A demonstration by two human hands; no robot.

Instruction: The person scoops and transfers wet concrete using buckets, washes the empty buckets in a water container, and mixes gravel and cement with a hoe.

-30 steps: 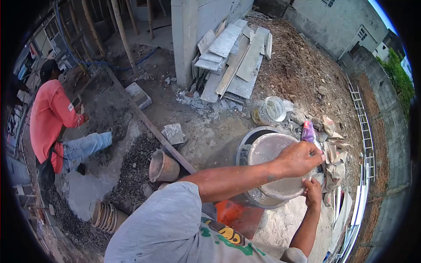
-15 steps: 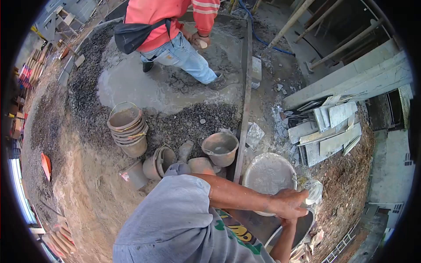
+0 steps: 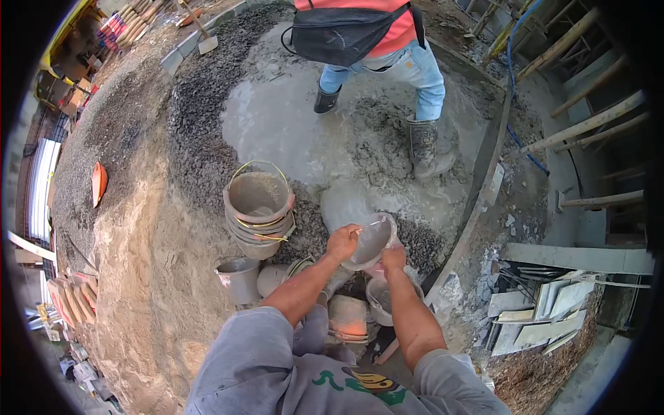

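Both of my hands grip a small pale pail [image 3: 374, 243] in front of me, tilted, with its wet grey inside showing. My left hand [image 3: 344, 242] is closed on its left rim. At the lower right side, my right hand [image 3: 393, 258] holds it, with the fingers partly hidden. Just beyond the pail is a smooth, wet grey patch [image 3: 344, 205] on the concrete mix. Below it, partly covered by my right arm, a grey bucket [image 3: 380, 299] stands close by.
A stack of buckets [image 3: 257, 200] with yellow handles stands left of my hands. Another bucket [image 3: 238, 278] sits nearer me. Ahead, a person in rubber boots [image 3: 423, 142] stands in the wet mix. Gravel [image 3: 200, 138] borders it; broken boards [image 3: 546, 311] lie right.
My hands have moved from the large tub at the right to the mix in front, bringing the pail along. The view has turned, and the other person now stands more upright.
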